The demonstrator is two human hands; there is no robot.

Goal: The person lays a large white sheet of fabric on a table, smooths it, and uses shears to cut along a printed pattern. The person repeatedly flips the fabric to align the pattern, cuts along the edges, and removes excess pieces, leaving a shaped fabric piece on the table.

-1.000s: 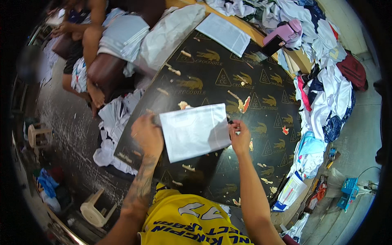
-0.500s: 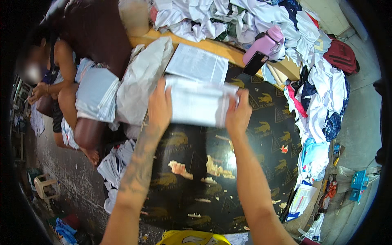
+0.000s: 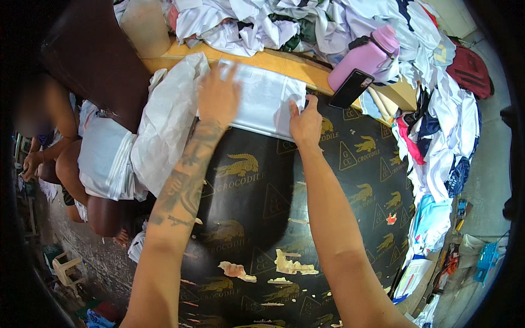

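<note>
A folded white cloth (image 3: 262,98) lies flat at the far edge of the black tabletop, on or over the folded piece seen there before. My left hand (image 3: 219,98) is over its left part, fingers spread and blurred by motion. At the cloth's near right corner, my right hand (image 3: 307,123) has its thumb on top, with the other fingers around the edge and partly hidden. Left of the cloth is a crumpled whitish plastic bag (image 3: 172,120).
A pink bottle (image 3: 361,60) and a black phone (image 3: 351,89) stand at the far right. Heaped white garments (image 3: 437,126) line the far and right sides. At left a seated person (image 3: 60,117) is beside a folded cloth stack (image 3: 104,158). The black tabletop (image 3: 246,208) has peeled patches.
Both hands have moved away from me and set the folded white cloth down at the far edge. My left hand has shifted from its side onto its top. The view has tilted slightly.
</note>
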